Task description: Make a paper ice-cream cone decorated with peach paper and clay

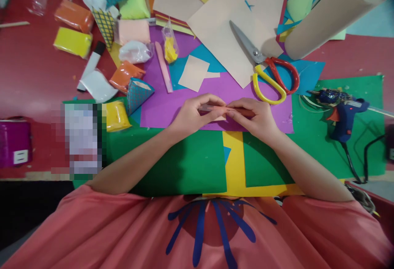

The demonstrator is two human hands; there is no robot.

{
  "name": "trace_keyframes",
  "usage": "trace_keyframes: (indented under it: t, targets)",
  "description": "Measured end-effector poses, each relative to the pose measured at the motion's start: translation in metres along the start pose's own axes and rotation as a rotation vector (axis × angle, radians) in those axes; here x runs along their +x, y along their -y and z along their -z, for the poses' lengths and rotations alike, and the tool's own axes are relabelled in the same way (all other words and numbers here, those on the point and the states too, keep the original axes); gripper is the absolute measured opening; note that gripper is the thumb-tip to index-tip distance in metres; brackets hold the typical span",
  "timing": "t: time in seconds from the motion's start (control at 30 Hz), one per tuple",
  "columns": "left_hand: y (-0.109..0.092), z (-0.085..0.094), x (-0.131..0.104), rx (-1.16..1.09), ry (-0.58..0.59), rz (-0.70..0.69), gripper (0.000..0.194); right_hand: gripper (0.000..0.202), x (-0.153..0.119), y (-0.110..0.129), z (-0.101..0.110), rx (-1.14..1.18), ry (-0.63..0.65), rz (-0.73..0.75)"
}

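Observation:
My left hand [195, 115] and my right hand [258, 118] meet over a purple sheet [160, 111]. Between them they pinch a narrow peach paper piece [223, 109], which looks rolled or folded; my fingers cover much of it. A paler paper edge shows just beneath it. Beyond my hands lie a small peach paper rectangle [193, 73] and a thin strip [213, 75]. Scissors with one red and one yellow handle [269, 78] rest past my right hand, their blades on a large peach sheet [221, 35].
A glue gun [346, 117] with a cable lies at right on green sheets [172, 166]. A thick paper tube [329, 17] is at upper right. At left are clay packets [74, 41], patterned cones [138, 94], a marker [91, 64] and a pink stick [163, 67].

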State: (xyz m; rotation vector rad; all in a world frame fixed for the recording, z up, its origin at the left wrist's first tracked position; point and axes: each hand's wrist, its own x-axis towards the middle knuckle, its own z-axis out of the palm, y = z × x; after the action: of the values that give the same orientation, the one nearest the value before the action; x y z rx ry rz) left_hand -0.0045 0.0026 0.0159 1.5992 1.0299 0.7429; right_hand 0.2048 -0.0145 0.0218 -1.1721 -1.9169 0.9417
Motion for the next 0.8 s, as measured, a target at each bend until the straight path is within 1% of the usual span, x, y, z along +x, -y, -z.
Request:
trace_keyframes:
  t: [0.1,0.23,0.3,0.37,0.47,0.6,0.7,0.8]
  targets:
    - [-0.0003,0.0018,0.0002,0.018,0.056,0.001,0.049,0.020,0.0026,-0.0009,0.0023,0.035,0.012,-0.070]
    - [0.0029,0.0050,0.0029,0.085,0.063,-0.080,0.034,0.023,0.0047,-0.0032,0.0045,0.067,0.023,-0.087]
    - [0.0045,0.0062,0.0040,0.083,0.054,-0.098,0.030,0.025,0.0049,-0.0044,0.0045,0.075,0.029,-0.092]
    - [0.0046,0.0068,0.0043,0.070,0.052,-0.079,0.029,0.025,0.0047,-0.0051,0.0042,0.080,0.039,-0.092]
    - [0.0026,0.0068,0.0041,0.048,0.053,-0.043,0.030,0.020,0.0046,-0.0049,0.0037,0.062,0.043,-0.082]
    - [0.0012,0.0059,0.0043,0.044,0.042,-0.062,0.026,0.013,0.0046,-0.0039,0.0036,0.043,0.042,-0.081]
    - [0.0020,0.0054,0.0047,0.063,0.047,-0.079,0.024,0.015,0.0044,-0.0045,0.0033,0.044,0.062,-0.085]
    - [0.0023,0.0053,0.0049,0.068,0.043,-0.091,0.026,0.019,0.0043,-0.0057,0.0020,0.043,0.072,-0.047]
